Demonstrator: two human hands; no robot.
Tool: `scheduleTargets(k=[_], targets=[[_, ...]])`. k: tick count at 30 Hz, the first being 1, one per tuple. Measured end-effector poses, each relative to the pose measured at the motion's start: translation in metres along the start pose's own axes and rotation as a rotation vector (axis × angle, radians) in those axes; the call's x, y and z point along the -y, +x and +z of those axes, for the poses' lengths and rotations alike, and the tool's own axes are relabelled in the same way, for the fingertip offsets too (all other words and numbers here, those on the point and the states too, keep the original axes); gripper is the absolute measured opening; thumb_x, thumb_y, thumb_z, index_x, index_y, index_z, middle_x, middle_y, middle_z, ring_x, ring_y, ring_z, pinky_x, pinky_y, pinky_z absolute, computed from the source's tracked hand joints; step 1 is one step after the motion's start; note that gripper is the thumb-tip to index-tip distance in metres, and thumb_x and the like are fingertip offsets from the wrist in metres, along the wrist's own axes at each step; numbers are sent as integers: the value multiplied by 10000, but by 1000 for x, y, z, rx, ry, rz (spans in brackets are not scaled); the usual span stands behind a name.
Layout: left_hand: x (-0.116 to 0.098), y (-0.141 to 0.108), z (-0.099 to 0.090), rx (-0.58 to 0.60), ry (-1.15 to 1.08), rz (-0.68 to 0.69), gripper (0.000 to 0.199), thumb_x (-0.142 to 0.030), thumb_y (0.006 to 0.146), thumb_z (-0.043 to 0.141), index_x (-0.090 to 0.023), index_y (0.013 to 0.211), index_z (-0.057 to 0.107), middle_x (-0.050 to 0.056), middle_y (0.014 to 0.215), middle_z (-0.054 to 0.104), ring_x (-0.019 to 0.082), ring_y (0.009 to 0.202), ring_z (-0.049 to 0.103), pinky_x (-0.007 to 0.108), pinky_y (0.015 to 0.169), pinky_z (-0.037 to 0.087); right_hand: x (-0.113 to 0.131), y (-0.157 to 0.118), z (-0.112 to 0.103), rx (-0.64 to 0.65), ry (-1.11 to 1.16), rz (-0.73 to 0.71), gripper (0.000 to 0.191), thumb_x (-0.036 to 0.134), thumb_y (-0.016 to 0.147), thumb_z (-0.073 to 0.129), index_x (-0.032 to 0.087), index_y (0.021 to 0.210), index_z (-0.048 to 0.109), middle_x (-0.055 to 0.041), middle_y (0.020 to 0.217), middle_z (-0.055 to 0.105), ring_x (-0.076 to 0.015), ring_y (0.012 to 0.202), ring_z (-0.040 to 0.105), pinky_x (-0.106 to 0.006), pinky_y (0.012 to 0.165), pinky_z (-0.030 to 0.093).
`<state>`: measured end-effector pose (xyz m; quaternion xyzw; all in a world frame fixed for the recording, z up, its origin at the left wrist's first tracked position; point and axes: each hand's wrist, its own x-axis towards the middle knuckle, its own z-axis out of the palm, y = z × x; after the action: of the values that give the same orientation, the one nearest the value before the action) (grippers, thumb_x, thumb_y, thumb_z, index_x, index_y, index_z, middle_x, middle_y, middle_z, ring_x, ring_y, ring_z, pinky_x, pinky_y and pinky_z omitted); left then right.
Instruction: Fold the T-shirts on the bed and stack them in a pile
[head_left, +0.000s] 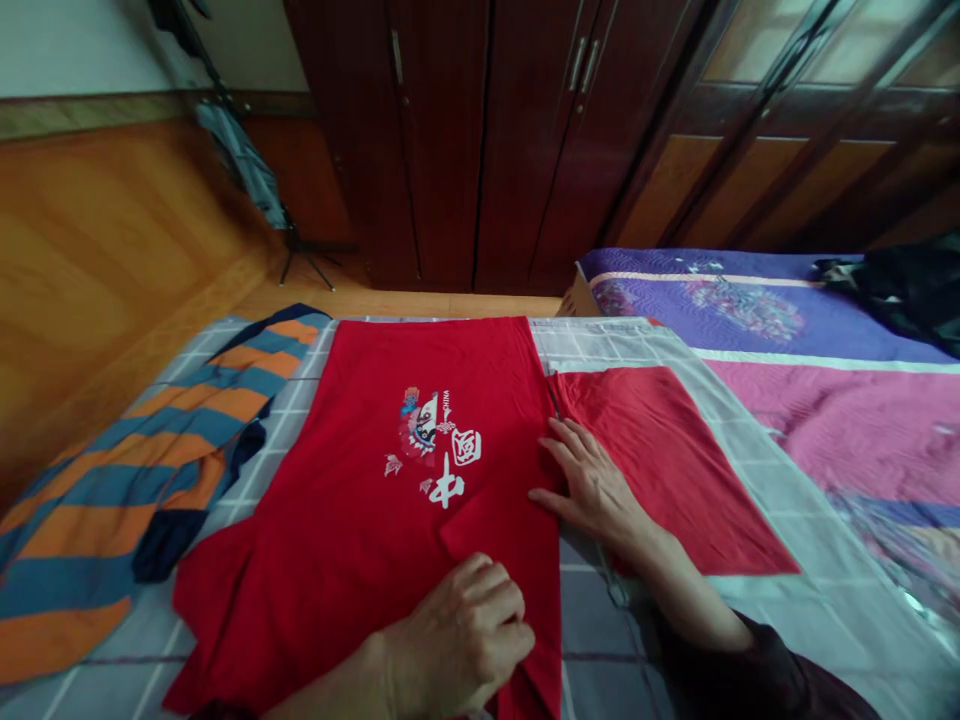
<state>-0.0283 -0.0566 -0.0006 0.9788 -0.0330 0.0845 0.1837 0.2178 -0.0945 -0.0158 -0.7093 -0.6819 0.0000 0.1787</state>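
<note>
From the head view, the red T-shirt (390, 500) lies flat at the centre on a grey checked sheet (600, 340), its white print facing up, with a red flap (667, 470) spread towards 3 o'clock. The left hand (457, 640), at 6 o'clock, is curled, fingers together, gripping the cloth near the shirt's lower edge. The right hand (592, 490), at 4 o'clock, presses flat on the shirt's right edge, fingers apart. A striped orange-and-blue shirt (97, 520) lies at 9 o'clock, a purple-and-pink quilt (750, 310) at 2 o'clock, and a wardrobe (480, 150) stands at 12 o'clock.
</note>
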Motion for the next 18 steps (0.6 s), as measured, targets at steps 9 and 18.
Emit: scheduleTargets(k=[9, 18], targets=[[11, -4, 18, -32, 102, 95, 195, -321, 901, 525, -206, 756, 585, 13, 751, 567, 177, 798, 516, 312, 704, 364, 52, -28, 11, -11, -74, -238, 590, 358, 889, 464, 183, 1432, 314, -121, 1504, 274, -287, 1374, 253, -462, 999, 424], [21, -4, 61, -92, 96, 110, 148, -388, 852, 585, -250, 850, 639, 6, 794, 629, 185, 791, 563, 319, 638, 414, 41, -16, 54, -135, -221, -225, 746, 524, 904, 347, 113, 1487, 128, -186, 1483, 291, -349, 1354, 272, -550, 1014, 350]])
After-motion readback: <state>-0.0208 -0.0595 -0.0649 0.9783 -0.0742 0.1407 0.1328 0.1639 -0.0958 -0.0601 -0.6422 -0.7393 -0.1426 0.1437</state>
